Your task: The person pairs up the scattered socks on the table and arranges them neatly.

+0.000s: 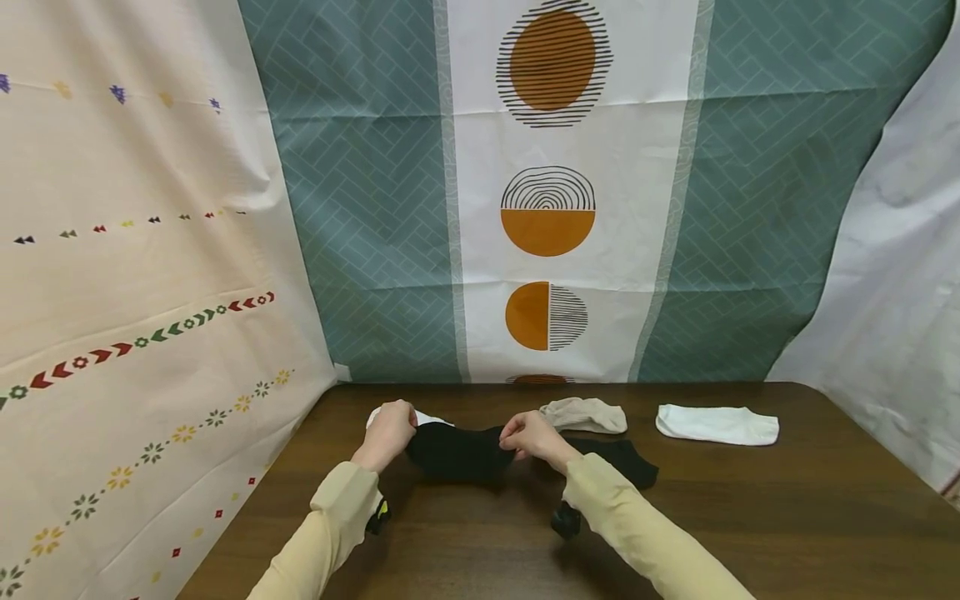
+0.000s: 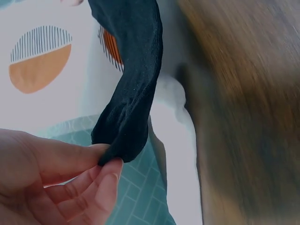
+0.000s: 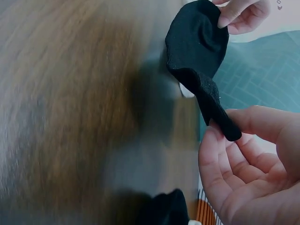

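A black sock (image 1: pixel 459 452) is stretched sideways between both hands, raised over the brown table. My left hand (image 1: pixel 390 433) pinches one end of it between thumb and fingertips; the left wrist view shows the sock (image 2: pixel 133 79) sagging away from that pinch. At the opposite end, my right hand (image 1: pixel 534 437) pinches the edge, where the fabric (image 3: pixel 206 84) looks folded and narrow in the right wrist view. Behind the left hand lies a white sock (image 1: pixel 432 418), partly hidden. A second black sock (image 1: pixel 618 460) lies on the table beside the right hand, its near part covered by the wrist.
Toward the back of the table (image 1: pixel 465 554) lies a beige sock (image 1: pixel 585 415), just behind the right hand. Farther right is another white sock (image 1: pixel 717 424), laid flat. A patterned curtain (image 1: pixel 375 208) hangs along the table's back edge, with light cloth (image 1: pixel 150 317) at the left.
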A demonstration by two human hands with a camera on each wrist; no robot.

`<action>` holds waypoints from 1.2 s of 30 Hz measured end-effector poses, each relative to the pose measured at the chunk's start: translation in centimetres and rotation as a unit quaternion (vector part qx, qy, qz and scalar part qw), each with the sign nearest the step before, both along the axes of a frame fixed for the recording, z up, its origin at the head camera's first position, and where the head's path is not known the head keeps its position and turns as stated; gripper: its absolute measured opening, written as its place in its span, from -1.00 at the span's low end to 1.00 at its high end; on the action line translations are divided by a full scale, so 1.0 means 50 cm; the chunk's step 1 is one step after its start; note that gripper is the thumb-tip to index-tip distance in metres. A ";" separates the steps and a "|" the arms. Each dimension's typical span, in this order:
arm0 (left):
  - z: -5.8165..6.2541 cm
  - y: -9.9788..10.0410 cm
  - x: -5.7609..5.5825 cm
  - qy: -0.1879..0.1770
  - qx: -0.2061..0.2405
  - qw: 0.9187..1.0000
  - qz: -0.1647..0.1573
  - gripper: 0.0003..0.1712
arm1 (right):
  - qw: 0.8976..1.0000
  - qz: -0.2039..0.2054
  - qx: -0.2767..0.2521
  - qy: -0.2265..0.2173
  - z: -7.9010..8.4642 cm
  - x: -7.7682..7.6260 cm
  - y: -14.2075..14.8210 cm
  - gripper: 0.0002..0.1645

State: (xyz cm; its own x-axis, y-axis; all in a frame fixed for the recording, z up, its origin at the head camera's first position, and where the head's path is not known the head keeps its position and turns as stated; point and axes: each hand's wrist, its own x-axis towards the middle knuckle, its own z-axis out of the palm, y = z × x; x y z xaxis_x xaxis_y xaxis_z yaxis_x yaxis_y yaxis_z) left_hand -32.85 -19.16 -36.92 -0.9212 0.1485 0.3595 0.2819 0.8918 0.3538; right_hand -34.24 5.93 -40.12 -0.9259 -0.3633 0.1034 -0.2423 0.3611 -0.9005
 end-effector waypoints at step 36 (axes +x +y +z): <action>0.004 0.117 -0.018 -0.007 0.001 1.000 -0.030 -0.82 | 0.999 -0.032 0.005 -0.009 0.030 -0.002 0.146 -0.90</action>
